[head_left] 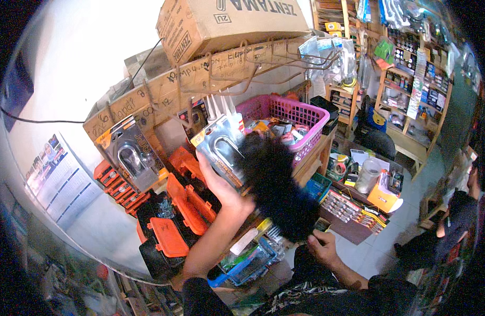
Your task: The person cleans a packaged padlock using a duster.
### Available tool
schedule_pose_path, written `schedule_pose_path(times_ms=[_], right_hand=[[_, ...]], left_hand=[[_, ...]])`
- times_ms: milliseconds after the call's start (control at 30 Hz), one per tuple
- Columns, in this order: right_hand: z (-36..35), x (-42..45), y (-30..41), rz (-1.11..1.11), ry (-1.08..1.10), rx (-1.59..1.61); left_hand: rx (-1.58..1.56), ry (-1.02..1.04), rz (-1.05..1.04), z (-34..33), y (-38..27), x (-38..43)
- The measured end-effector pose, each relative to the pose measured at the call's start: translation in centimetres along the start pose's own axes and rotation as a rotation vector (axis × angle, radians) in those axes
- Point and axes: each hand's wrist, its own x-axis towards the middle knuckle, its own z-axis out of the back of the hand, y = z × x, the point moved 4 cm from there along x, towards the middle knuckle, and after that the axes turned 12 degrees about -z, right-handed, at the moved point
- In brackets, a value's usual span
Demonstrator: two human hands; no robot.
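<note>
My left hand (230, 193) is raised to a blister-packed shackle lock (222, 148) that hangs at the wooden rail, its fingers partly behind the pack. A black fluffy duster (280, 185) lies across the pack's right side and hides part of it. Low in front of my body, my right hand (323, 247) is closed around the duster's lower end; the handle itself is mostly hidden. Another blister-packed shackle lock (134, 156) hangs to the left on the same wooden rail (163, 93).
Orange-lidded black organizer boxes (169, 237) stand below the packs. A pink plastic basket (309, 118) of small packets sits behind the duster. Metal hooks (242, 85) jut from the rail under a cardboard box (234, 23). Another person (455, 217) is at far right.
</note>
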Motion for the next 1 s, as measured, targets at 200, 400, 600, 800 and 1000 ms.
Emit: schedule_pose_path(times_ms=[200, 400, 600, 800, 1000], right_hand=[[0.5, 0.6, 0.7, -0.047, 0.137, 0.081], [0.7, 0.7, -1.0, -0.112, 0.224, 0.138], [3.8, 1.7, -4.0, -0.327, 0.268, 0.089], [8.3, 1.9, -5.1, -0.281, 0.387, 0.101], [11.1, -1.2, -8.0, -0.468, 0.532, 0.110]], left_hand=[[-0.057, 0.253, 0.005, -0.4, 0.7, 0.2], [-0.161, 0.175, 0.098, 1.0, 2.8, 0.5], [0.116, -0.021, -0.076, 1.2, 5.0, -1.2], [-0.027, 0.151, 0.027, 0.7, 10.0, -2.9], [0.283, -0.278, -0.495, 4.0, 11.4, -9.3]])
